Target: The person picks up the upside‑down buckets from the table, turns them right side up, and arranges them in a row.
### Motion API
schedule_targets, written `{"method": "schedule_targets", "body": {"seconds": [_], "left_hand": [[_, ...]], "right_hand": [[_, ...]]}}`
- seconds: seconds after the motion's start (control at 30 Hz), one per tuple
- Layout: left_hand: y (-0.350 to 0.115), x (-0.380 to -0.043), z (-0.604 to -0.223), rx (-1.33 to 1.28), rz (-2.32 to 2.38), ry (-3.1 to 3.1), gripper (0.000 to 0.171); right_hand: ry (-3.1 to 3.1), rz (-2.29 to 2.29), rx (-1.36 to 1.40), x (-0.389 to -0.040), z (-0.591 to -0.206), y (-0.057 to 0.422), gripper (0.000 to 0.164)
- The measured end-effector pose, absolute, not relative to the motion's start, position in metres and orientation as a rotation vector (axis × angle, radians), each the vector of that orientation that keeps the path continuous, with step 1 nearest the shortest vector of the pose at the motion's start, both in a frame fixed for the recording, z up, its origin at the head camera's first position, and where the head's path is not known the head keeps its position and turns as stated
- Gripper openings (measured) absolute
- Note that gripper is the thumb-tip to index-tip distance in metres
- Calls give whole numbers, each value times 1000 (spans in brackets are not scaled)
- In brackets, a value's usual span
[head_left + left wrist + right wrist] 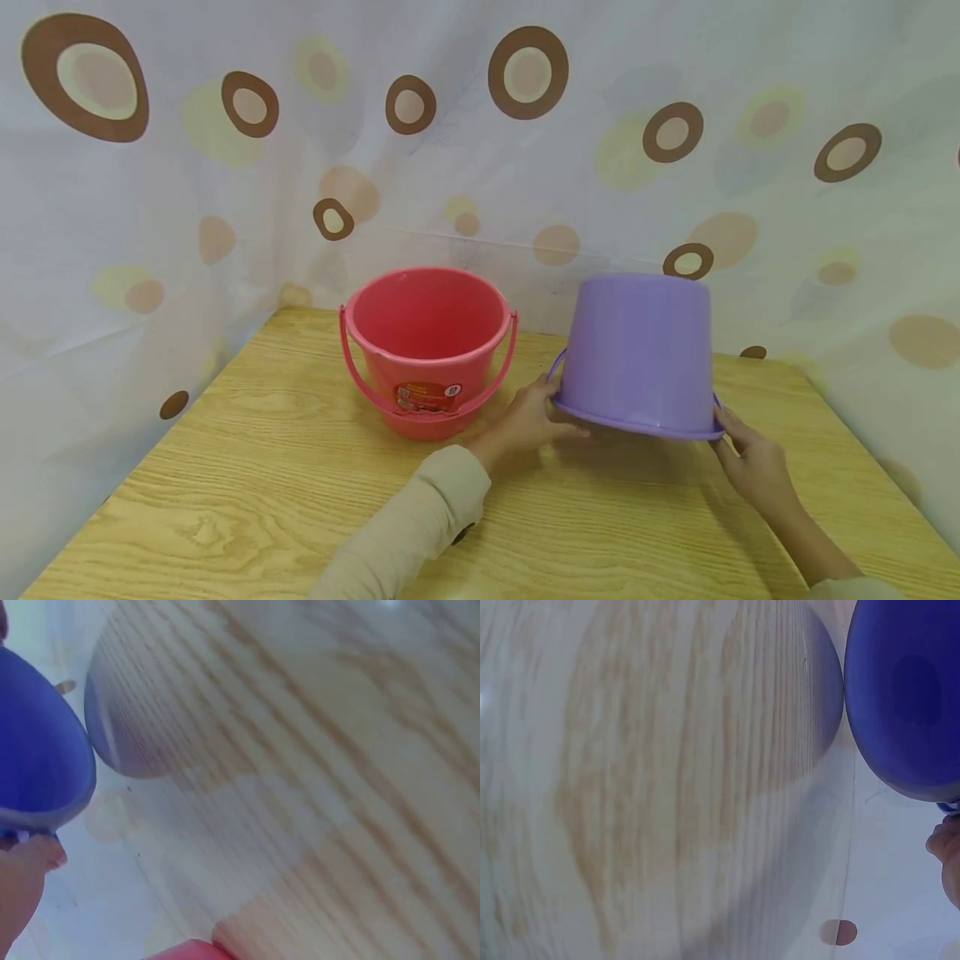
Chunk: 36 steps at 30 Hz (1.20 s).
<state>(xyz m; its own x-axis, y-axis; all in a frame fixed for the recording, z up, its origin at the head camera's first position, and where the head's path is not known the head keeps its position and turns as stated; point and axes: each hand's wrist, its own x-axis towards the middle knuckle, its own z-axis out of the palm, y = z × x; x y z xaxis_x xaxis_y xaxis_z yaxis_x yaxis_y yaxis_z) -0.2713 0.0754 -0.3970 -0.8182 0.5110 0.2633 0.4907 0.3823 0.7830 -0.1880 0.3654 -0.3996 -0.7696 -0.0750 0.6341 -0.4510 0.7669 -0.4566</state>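
A purple bucket (pixel 637 354) is upside down, its bottom facing up and its rim tilted, with a shadow on the table beneath. My left hand (pixel 531 417) grips the rim on its left side, where the handle joins. On the opposite side my right hand (pixel 757 471) holds the rim by the other handle end. Both wrist views look into the bucket's inside (pixel 37 742), and each shows only part of a hand. To the left stands a red bucket (pixel 431 333) upright, its handle hanging down in front of a red label (pixel 427 396).
Everything is over a wood-grain table (pixel 225 483). A white sheet (pixel 465 158) printed with brown and yellow spots hangs behind the table and along both sides. The red bucket is close to my left forearm.
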Motion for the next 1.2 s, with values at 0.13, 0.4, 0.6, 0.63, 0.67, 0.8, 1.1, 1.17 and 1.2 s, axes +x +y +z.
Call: {"method": "schedule_targets", "body": {"seconds": [0.13,0.4,0.6,0.63,0.67,0.8,1.1,1.17,1.2], "left_hand": [[80,-272,-398,1031,1457,2781,48],[83,-264,-390,978,1519,2867,47],[85,-258,-383,962,1570,2890,45],[86,-258,-382,966,1569,2907,45],[87,-257,-380,952,1576,2916,45],[90,-256,-373,856,1644,2946,46],[88,-256,-356,777,1722,2989,46],[86,-256,-352,796,1700,3028,45],[86,-255,-350,809,1691,3039,45]], "right_hand": [[-2298,801,348,-186,-395,361,34],[-2182,869,326,-184,-384,353,29],[-2185,898,283,-179,-376,353,27],[-2173,887,276,-179,-374,353,27],[-2159,877,277,-179,-372,353,28],[-2102,870,293,-180,-365,352,29],[-2087,846,308,-180,-352,351,28],[-2088,838,303,-180,-348,351,29],[-2082,827,309,-180,-347,351,29]]}}
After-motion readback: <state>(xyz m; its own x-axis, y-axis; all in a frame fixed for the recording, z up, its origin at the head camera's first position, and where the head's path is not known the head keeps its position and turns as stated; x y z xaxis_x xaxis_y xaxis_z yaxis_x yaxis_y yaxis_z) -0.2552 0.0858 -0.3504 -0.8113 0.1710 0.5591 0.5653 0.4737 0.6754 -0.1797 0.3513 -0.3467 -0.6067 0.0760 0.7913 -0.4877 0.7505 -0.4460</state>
